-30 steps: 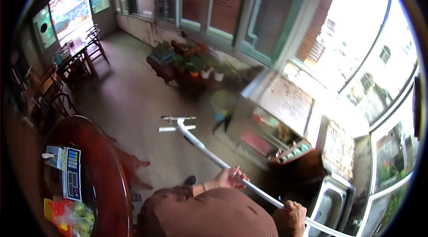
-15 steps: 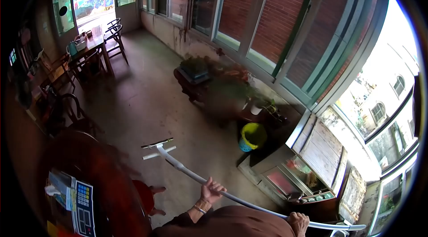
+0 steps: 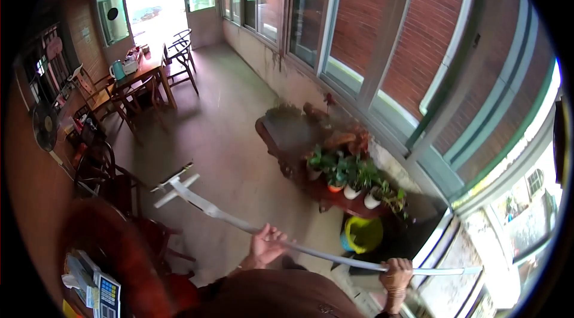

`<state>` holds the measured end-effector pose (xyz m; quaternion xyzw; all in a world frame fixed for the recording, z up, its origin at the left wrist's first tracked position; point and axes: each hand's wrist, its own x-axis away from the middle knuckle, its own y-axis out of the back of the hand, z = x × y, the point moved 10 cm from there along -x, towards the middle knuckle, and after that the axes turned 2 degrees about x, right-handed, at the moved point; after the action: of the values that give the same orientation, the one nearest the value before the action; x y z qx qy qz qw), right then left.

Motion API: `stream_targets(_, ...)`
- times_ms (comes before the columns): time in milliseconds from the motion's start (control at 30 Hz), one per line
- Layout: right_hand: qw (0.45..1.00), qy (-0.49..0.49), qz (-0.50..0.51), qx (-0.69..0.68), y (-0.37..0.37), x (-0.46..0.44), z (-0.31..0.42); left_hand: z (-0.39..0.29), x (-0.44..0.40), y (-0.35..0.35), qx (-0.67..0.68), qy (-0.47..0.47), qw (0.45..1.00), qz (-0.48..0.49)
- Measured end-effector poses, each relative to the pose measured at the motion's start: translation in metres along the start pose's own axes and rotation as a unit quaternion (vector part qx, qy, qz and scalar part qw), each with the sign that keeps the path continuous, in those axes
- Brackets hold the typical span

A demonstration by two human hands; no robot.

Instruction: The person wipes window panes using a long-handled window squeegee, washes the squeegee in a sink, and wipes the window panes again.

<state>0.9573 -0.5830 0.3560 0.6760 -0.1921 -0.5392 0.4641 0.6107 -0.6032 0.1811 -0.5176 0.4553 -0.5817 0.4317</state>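
A long grey pole (image 3: 335,256) with a white T-shaped head (image 3: 176,184), apparently a squeegee, slants across my body. Its head carries two parallel bars and hangs out over the floor on the left. My left hand (image 3: 266,247) is closed around the pole near its middle, palm partly turned up. Farther along, toward the butt end, my right hand (image 3: 397,274) grips it from above, with bands around the wrist. Whether the head touches the floor I cannot tell.
A red-brown table (image 3: 119,246) with a scale (image 3: 108,295) stands close on my left. Potted plants (image 3: 344,174) line a low wooden stand by the windows, with a yellow bucket (image 3: 363,235) below. Chairs (image 3: 181,64) and a dining table (image 3: 156,62) stand farther back.
The squeegee head has swung left, toward the chairs. My right hand sits higher in view, its wrist now showing. The camera view has turned left. Both hands keep hold of the pole.
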Motion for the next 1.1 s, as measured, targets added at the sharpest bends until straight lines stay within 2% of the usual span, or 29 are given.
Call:
stream_targets(100, 0.999, 0.036, 0.018, -0.019, -0.06, -0.076, 0.006, -0.056, -0.04, -0.024, -0.122, -0.012, 0.991, -0.06)
stream_targets(200, 0.996, 0.072, 0.037, -0.044, -0.109, -0.14, 0.025, -0.103, -0.074, -0.012, -0.097, -0.023, 0.986, -0.137)
stream_targets(333, 0.988, 0.136, 0.055, -0.05, -0.163, -0.215, 0.063, -0.16, -0.11, 0.007, -0.067, -0.018, 0.987, -0.145)
stream_targets(467, 0.982, 0.179, 0.056, -0.028, -0.193, -0.287, 0.132, -0.237, -0.14, 0.02, -0.061, -0.028, 0.986, -0.152)
stream_targets(533, 0.985, 0.165, 0.057, -0.001, -0.19, -0.323, 0.174, -0.277, -0.159, 0.028, -0.002, -0.005, 0.989, -0.149)
stream_targets(567, 0.987, 0.154, 0.048, 0.002, -0.187, -0.336, 0.194, -0.3, -0.168, 0.016, -0.022, -0.02, 0.989, -0.146)
stream_targets(600, 0.989, 0.144, 0.029, 0.005, -0.183, -0.353, 0.216, -0.321, -0.179, -0.006, -0.01, -0.005, 0.995, -0.1)
stream_targets(667, 0.992, 0.12, 0.007, 0.041, -0.175, -0.373, 0.258, -0.368, -0.202, -0.024, -0.042, 0.019, 0.995, -0.083)
stream_targets(733, 0.996, 0.06, 0.013, 0.064, -0.184, -0.381, 0.279, -0.407, -0.223, -0.042, -0.021, 0.045, 0.997, -0.055)
stream_targets(767, 0.994, 0.062, 0.012, 0.092, -0.194, -0.384, 0.291, -0.426, -0.235, -0.05, -0.009, 0.062, 0.997, -0.041)
stream_targets(867, 0.995, -0.005, 0.043, 0.093, -0.24, -0.4, 0.315, -0.488, -0.282, -0.074, -0.021, 0.084, 0.994, 0.059)
stream_targets(933, 0.994, -0.045, 0.055, 0.079, -0.285, -0.411, 0.321, -0.53, -0.315, -0.089, -0.015, 0.055, 0.996, 0.073)
stream_targets(1033, 0.993, -0.066, 0.081, 0.058, -0.345, -0.457, 0.352, -0.6, -0.358, -0.119, -0.036, 0.024, 0.997, 0.065)
stream_targets(1100, 0.997, -0.056, 0.06, 0.016, -0.392, -0.498, 0.369, -0.651, -0.4, -0.132, -0.06, 0.009, 0.995, 0.08)
